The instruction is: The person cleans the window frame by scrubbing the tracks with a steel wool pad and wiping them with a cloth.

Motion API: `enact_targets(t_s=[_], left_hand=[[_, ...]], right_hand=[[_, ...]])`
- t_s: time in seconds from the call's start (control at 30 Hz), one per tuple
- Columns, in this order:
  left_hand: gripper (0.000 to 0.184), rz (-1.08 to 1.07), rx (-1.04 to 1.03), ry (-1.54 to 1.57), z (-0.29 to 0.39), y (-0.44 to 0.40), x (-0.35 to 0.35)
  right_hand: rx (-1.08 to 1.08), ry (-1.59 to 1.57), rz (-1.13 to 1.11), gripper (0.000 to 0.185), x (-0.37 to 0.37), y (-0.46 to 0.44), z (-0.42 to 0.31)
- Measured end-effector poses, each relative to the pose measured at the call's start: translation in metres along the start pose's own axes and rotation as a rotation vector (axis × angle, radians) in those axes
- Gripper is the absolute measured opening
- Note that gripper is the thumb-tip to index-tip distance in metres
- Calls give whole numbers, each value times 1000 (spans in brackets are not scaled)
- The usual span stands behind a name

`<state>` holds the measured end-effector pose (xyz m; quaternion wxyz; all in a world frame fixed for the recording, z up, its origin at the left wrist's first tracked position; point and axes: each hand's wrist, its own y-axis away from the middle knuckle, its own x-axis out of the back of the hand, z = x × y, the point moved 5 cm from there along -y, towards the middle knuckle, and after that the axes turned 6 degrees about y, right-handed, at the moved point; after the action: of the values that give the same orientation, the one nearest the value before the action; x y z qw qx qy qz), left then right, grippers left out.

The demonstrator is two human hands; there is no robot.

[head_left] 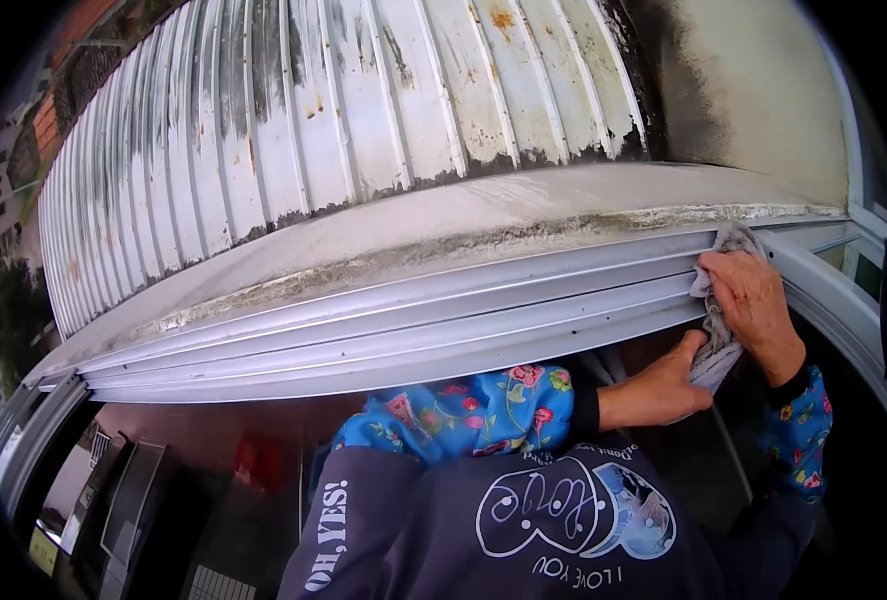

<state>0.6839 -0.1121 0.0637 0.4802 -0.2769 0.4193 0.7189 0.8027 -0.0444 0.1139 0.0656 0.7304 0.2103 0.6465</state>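
Observation:
A grey rag lies bunched at the right end of a silver window track. My right hand is closed on the rag's upper part, pressing it against the rails close to the side frame. Lower down, my left hand reaches across from the left and grips the hanging part of the rag, its thumb uppermost. Some of the left fingers are hidden behind the cloth. Small dark specks dot the track's rails. Blue flowered sleeves with dark cuffs cover both forearms.
Beyond the track runs a rough concrete ledge, with a rusty corrugated metal roof outside it. Metal window frames stand at the left and right. Indoors, below left, are a red object and a dark rack.

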Motion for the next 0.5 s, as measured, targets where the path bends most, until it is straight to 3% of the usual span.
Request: enact_targets(t_s=[0.2, 0.5], left_hand=[[67, -37, -80, -57, -3, -12, 3], [61, 0, -16, 61, 6, -10, 6]], right_hand=[[-82, -52, -42, 17, -9, 4, 20], [-217, -50, -76, 21, -23, 32, 60]])
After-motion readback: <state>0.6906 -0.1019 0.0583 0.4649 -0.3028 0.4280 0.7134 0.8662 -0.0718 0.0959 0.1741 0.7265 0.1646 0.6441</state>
